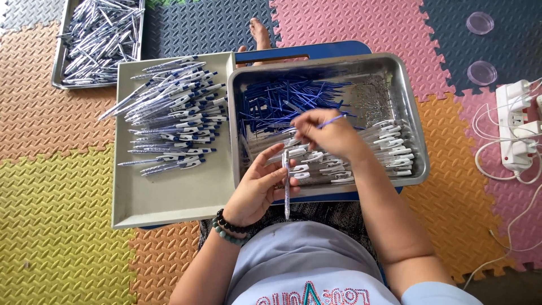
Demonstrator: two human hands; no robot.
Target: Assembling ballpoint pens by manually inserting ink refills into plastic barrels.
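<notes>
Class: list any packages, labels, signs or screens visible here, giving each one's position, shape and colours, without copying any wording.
No packages, signs or screens show.
Shirt lettering: bottom centre, embroidered on the person's pale blue top, pink and teal letters, partly cut off by the frame.

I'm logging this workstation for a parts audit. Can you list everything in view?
steel tray: one, silver, centre; holds blue refills, white pen barrels.
thin blue ink refills: many, blue, tray's left half.
white pen barrels: many, white, tray's right side.
grey flat tray: one, grey, left of the steel tray.
finished blue-and-white pens: many, piled on the grey tray.
second metal tray: one, top left, full of pens.
clear round lids: two, top right.
white power strip: one, right edge.
foam floor mats: several, multicoloured.
left hand: holds one pen barrel.
right hand: fingers pinch one blue refill.
</notes>
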